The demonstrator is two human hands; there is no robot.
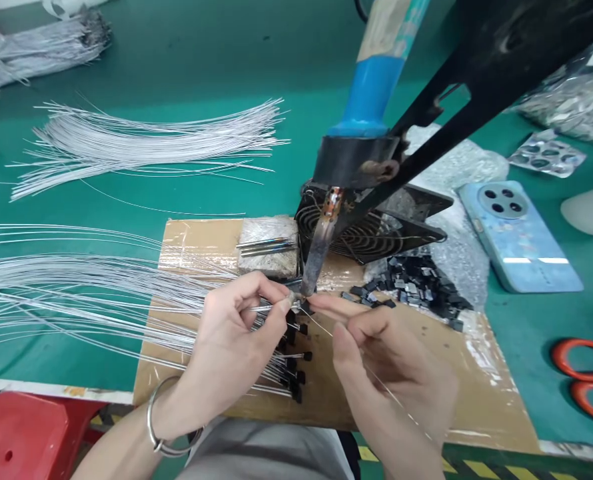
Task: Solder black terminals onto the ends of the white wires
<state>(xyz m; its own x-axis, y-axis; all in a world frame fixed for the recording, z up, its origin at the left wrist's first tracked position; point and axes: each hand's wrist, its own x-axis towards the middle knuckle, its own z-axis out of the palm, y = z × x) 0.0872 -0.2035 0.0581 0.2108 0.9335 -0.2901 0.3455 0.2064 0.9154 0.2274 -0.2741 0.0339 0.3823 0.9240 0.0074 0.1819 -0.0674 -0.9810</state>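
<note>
My left hand (244,333) is closed in a pinch on a thin white wire (262,308), its end right by the tip of the soldering iron (316,260). The iron points downward in a black clamp. From the right, my right hand (394,373) grips a thin strand of solder wire (321,325), with its extended index finger close to the iron tip. The small part at the tip is partly covered by my fingertips. Below my left hand lie several white wires with black ends (296,380).
Loose white wires (76,270) spread left, and a wire bundle (151,143) lies behind. A black fan (376,233) stands behind the iron. Small black pieces (421,283) are heaped on the cardboard (456,380). A phone (526,240) and red-handled scissors (581,373) lie right.
</note>
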